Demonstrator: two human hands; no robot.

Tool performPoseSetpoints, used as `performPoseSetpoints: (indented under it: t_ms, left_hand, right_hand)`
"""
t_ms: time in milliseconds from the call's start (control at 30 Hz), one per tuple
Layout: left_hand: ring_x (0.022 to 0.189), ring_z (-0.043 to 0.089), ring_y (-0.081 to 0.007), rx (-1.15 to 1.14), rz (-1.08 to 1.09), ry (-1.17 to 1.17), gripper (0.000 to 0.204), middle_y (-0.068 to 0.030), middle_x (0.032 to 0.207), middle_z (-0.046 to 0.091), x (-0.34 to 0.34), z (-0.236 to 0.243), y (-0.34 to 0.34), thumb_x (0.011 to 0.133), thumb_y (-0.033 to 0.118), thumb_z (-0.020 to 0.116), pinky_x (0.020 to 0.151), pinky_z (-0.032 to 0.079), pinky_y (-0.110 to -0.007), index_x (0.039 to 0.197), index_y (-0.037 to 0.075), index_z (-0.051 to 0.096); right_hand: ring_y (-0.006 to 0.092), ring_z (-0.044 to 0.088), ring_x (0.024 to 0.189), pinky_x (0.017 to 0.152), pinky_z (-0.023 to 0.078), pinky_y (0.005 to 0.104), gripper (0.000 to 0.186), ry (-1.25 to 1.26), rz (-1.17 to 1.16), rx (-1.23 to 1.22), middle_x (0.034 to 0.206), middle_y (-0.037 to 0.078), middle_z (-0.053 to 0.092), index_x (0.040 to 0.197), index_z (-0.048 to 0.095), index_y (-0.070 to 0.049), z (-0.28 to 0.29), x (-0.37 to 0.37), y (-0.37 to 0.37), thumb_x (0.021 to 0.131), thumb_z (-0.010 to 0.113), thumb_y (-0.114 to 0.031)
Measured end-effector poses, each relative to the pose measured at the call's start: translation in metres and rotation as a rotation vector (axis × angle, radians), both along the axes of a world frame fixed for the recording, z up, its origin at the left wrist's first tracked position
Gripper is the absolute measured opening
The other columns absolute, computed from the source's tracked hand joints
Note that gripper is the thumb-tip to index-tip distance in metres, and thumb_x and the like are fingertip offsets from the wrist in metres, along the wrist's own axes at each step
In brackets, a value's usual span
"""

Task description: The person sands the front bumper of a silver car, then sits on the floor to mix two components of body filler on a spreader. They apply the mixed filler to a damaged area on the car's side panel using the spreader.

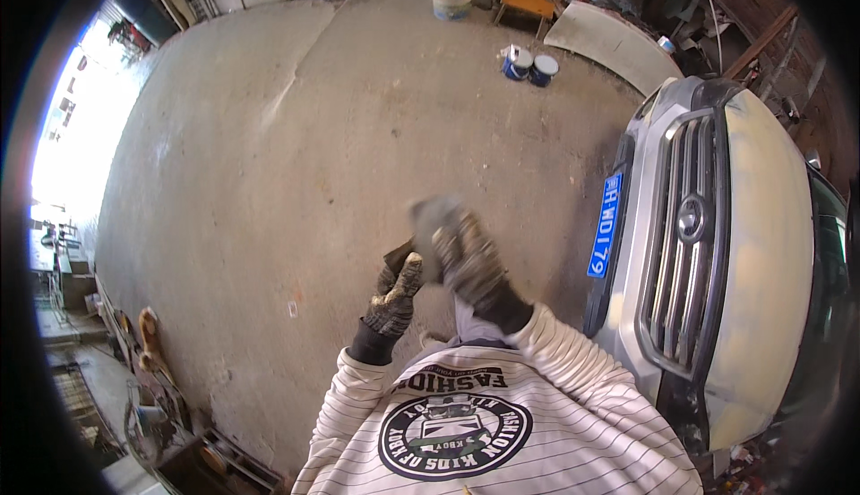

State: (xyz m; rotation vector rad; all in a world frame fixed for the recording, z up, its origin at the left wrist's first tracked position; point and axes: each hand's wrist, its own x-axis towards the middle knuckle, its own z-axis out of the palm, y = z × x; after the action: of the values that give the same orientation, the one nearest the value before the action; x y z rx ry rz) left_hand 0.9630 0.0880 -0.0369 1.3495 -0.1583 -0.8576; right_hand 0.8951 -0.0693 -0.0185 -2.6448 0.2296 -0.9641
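Both my hands wear dark, mottled work gloves and are close together in front of my chest. My left hand point(394, 298) is closed, its thumb pressed toward the fingers, on a small dark brown flat piece point(399, 254). Just to the right and a little higher, my right hand point(468, 260) is smeared by motion, its fingers bent over a grey, flat, sheet-like piece point(425, 242). The grey piece reaches down beside the brown one; whether the two touch I cannot tell. Blur hides what exactly either piece is.
A car point(708, 253) with yellowish filler patches on its hood stands close on the right. Two blue-and-white cans point(529, 66), a pale bucket point(452, 0), an orange stool point(527, 2) and a curved white panel point(618, 47) lie beyond it. Clutter lines the left edge of the concrete floor point(242, 181).
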Motion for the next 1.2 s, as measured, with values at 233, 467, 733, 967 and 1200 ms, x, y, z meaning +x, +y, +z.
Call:
performPoseSetpoints:
  t_ms: [233,467,733,967,1200]
  left_hand:
    - [0.106,0.057,-0.0124,-0.179,-0.158,-0.191,0.034,-0.0043,0.118,0.059,0.091,0.048,-0.105,0.102,0.015,0.044,0.091,0.045,-0.025,0.134,0.003,0.046]
    - [0.111,0.060,-0.0298,-0.321,-0.347,0.106,0.050,-0.0184,0.120,0.060,0.168,0.039,-0.176,0.102,0.035,0.039,0.089,0.053,-0.038,0.131,-0.005,0.045]
    - [0.089,0.062,-0.0191,0.059,-0.402,-0.958,0.040,-0.0120,0.111,0.061,0.265,0.035,-0.246,0.101,0.030,0.043,0.079,0.052,-0.031,0.124,-0.001,0.053]
    - [0.115,0.055,-0.0268,-0.562,-0.208,0.667,0.064,-0.0145,0.127,0.057,0.390,0.064,-0.365,0.094,0.056,0.045,0.099,0.043,-0.042,0.127,0.001,0.052]
    - [0.117,0.051,-0.0233,-0.073,-0.343,-0.169,0.043,-0.0134,0.130,0.053,0.515,0.093,-0.443,0.101,0.030,0.044,0.100,0.042,-0.035,0.132,0.000,0.046]
  right_hand:
    - [0.0421,0.063,0.083,0.076,0.053,0.0424,0.026,0.017,-0.038,0.807,0.094,0.027,0.063,0.112,0.057,0.003,0.045,0.100,-0.119,0.094,0.054,-0.016]
    - [0.0463,0.061,0.094,0.079,0.052,0.0474,0.037,-0.101,0.000,0.693,0.104,0.033,0.059,0.117,0.052,0.009,0.025,0.138,-0.189,0.092,0.056,-0.019]
    - [0.0416,0.060,0.096,0.087,0.049,0.0441,0.044,0.172,0.096,0.658,0.114,0.028,0.056,0.123,0.046,0.010,0.028,0.213,-0.229,0.091,0.057,-0.019]
    - [0.0286,0.058,0.103,0.086,0.046,0.0388,0.028,-0.088,0.144,1.252,0.113,0.021,0.059,0.110,0.054,0.002,0.023,0.337,-0.337,0.090,0.059,-0.016]
    - [0.0411,0.045,0.123,0.106,0.037,0.0446,0.044,0.037,-0.246,-0.194,0.131,0.028,0.046,0.127,0.044,0.007,0.028,0.447,-0.381,0.091,0.057,-0.016]
